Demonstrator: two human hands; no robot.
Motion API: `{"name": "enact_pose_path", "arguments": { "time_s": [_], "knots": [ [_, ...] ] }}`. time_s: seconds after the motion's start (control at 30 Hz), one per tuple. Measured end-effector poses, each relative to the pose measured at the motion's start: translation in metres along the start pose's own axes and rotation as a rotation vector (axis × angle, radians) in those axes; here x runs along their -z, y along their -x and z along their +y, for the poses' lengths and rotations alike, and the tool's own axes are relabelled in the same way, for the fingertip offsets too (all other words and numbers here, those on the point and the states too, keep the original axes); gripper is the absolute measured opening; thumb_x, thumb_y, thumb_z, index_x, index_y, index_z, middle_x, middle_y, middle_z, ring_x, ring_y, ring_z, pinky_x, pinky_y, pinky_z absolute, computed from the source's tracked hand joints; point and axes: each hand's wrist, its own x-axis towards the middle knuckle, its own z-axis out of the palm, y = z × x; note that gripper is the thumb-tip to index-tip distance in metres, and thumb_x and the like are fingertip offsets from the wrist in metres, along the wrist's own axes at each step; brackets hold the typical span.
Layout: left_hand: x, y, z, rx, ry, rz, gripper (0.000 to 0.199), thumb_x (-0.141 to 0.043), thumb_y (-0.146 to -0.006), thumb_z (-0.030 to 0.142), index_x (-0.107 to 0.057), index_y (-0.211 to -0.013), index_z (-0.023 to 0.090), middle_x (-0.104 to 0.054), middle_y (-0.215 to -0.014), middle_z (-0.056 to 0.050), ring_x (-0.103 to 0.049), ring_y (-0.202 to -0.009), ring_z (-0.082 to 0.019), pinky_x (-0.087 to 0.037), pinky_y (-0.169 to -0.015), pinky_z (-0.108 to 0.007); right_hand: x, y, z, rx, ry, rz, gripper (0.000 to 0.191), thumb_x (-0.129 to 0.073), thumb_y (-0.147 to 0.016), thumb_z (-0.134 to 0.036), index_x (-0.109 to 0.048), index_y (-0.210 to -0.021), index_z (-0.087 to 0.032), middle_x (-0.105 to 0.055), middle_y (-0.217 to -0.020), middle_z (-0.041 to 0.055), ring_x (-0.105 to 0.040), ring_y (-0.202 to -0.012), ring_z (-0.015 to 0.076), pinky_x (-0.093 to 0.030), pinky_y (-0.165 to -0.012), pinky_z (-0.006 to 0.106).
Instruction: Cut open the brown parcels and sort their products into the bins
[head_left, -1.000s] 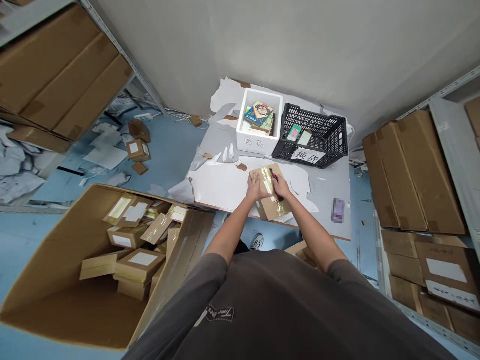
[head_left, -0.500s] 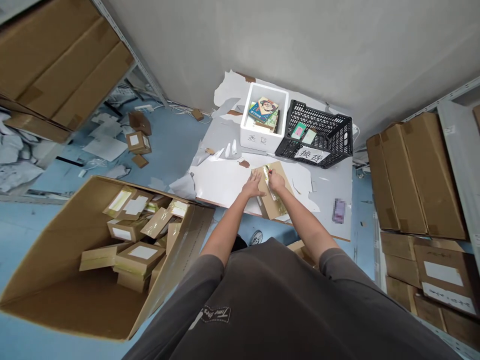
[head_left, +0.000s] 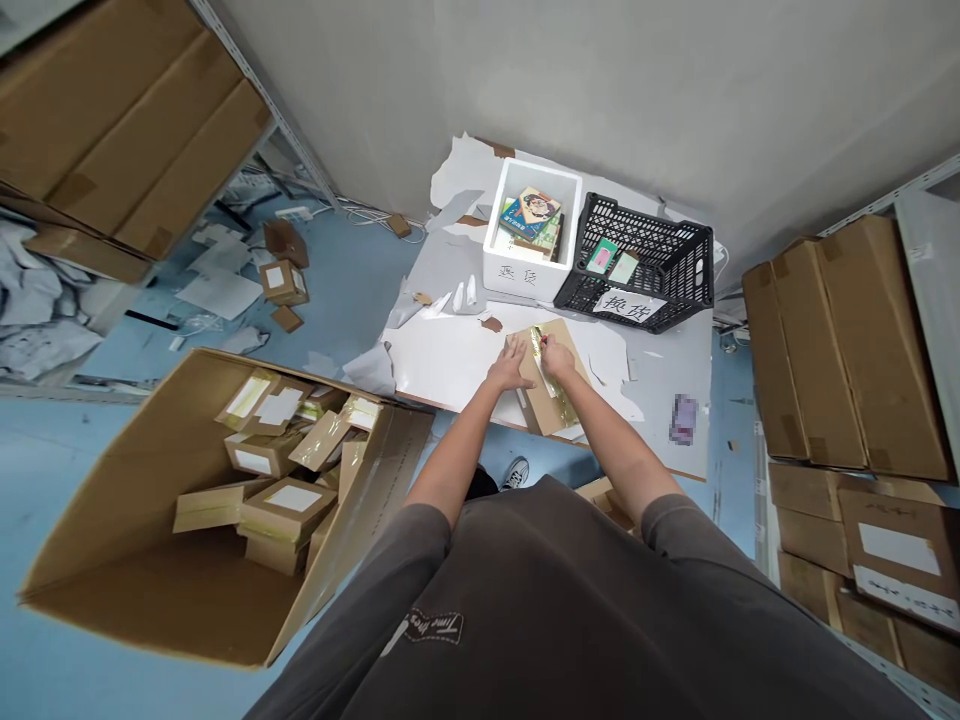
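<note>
Paper-strewn table (head_left: 654,400) under glossy-taped, rectangular cardboard box (head_left: 544,402)

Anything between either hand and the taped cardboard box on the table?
Left hand: nothing visible; it rests on the cardboard box. Right hand: only the tool it grips, mostly hidden, over the box's taped top. Nothing else visible in between.

On the black crate (head_left: 685,270), a paper sign (head_left: 630,305) is reading "换货"; left of it, a white foam box (head_left: 519,284) is bearing unclear characters; nearer the wearer than the crate, a shirt patch (head_left: 435,626) is showing "Time".
</note>
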Motion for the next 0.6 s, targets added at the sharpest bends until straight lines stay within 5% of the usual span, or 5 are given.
{"name": "enact_pose_path", "arguments": {
  "time_s": [0.17, 0.3, 0.47, 0.6],
  "knots": [
    [0.004, 0.001, 0.002, 0.064, -0.018, -0.015, 0.151, -0.087, -0.064, 0.086, -0.011, -0.183, 0.032, 0.011, -0.190, -0.007, 0.002, -0.175, -0.046, -0.022, -0.140, -0.061, 0.005, -0.010, -0.018, -0.036, 0.004, 0.047, 0.048, -0.063, -0.109, -0.034, -0.056, -0.149, -0.008, -0.075, -0.136, 0.0288, -0.074, -0.128, 0.0312, -0.055, -0.107, 0.037],
    [0.009, 0.007, 0.004, 0.112, -0.028, -0.019, 0.151, -0.087, -0.062, 0.087, -0.014, -0.183, 0.035, 0.010, -0.191, -0.005, 0.000, -0.175, -0.049, -0.024, -0.139, -0.063, 0.017, -0.016, -0.024, -0.061, 0.018, -0.120, 0.044, -0.074, -0.103, -0.024, -0.066, -0.142, -0.006, -0.082, -0.115, 0.0259, -0.083, -0.105, 0.0322, -0.062, -0.095, 0.037],
    [0.013, 0.012, 0.003, 0.056, -0.044, -0.001, 0.148, -0.081, -0.064, 0.094, -0.014, -0.183, 0.035, 0.008, -0.191, -0.007, 0.001, -0.176, -0.045, -0.021, -0.139, -0.062, 0.019, 0.001, -0.012, -0.002, 0.012, -0.096, 0.047, -0.073, -0.097, -0.011, -0.069, -0.144, -0.005, -0.082, -0.119, 0.0284, -0.086, -0.092, 0.0340, -0.066, -0.087, 0.039],
    [0.015, 0.013, 0.004, 0.134, -0.077, -0.025, 0.151, -0.084, -0.058, 0.094, -0.016, -0.182, 0.039, 0.005, -0.192, -0.003, 0.000, -0.174, -0.053, -0.025, -0.137, -0.069, 0.011, 0.025, 0.006, -0.060, -0.100, -0.119, 0.051, -0.083, -0.088, -0.011, -0.072, -0.138, -0.004, -0.083, -0.108, 0.0287, -0.085, -0.078, 0.0350, -0.069, -0.076, 0.042]
  ]
}}
